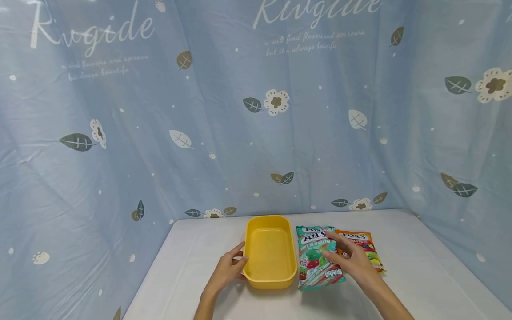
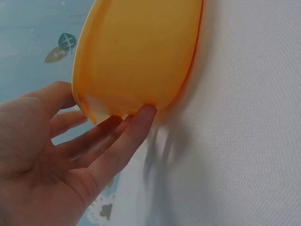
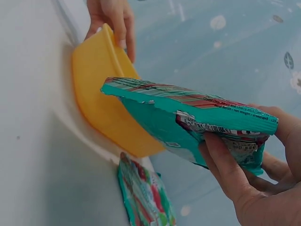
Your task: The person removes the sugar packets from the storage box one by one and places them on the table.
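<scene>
A yellow plastic tub (image 1: 270,283) stands on the table, nothing visible inside it. My left hand (image 1: 227,270) holds its left side; in the left wrist view one digit meets the rim and the other fingers (image 2: 141,125) lie along the outer wall. My right hand (image 1: 354,258) grips a green Fox's candy bag (image 1: 316,262) by its right side, raised above the table. A second green candy bag (image 3: 143,190) lies beneath it, mostly hidden in the head view. An orange Fox's fruits bag (image 1: 370,251) lies behind the right hand, partly covered.
The white tabletop (image 1: 192,249) stretches out on both sides. A blue curtain (image 1: 224,133) with leaves and flowers hangs behind the table and along its sides. The tub stands just left of the bags.
</scene>
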Demonstrator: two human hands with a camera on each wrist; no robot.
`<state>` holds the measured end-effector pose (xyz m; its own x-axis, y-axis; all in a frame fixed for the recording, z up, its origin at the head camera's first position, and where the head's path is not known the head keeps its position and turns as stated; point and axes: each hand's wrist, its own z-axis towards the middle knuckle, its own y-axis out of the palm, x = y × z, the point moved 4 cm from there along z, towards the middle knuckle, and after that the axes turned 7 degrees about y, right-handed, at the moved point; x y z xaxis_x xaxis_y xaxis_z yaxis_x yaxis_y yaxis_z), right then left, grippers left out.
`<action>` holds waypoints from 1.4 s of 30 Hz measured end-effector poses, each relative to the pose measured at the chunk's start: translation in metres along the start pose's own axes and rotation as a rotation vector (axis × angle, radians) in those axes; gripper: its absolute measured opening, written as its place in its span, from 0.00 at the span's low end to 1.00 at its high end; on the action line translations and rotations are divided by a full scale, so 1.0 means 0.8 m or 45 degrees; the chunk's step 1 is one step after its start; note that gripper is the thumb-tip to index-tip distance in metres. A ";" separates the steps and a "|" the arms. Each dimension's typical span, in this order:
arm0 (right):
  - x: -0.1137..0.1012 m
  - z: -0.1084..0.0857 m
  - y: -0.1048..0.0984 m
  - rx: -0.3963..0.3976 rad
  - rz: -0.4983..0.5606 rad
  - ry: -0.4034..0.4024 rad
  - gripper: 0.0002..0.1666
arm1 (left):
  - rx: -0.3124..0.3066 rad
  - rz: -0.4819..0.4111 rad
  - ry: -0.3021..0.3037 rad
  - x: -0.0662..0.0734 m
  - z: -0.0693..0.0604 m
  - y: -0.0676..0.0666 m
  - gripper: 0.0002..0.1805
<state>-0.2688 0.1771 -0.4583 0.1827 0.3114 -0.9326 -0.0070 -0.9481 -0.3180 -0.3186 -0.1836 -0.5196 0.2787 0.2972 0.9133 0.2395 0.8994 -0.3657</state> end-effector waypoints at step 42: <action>0.075 -0.017 0.011 -0.123 0.142 0.248 0.43 | 0.004 -0.046 0.039 0.003 -0.002 0.000 0.33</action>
<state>-0.2448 0.1864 -0.5148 0.3721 0.1951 -0.9075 0.0550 -0.9806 -0.1883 -0.3162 -0.1833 -0.5182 0.2986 0.2546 0.9198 0.2473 0.9102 -0.3322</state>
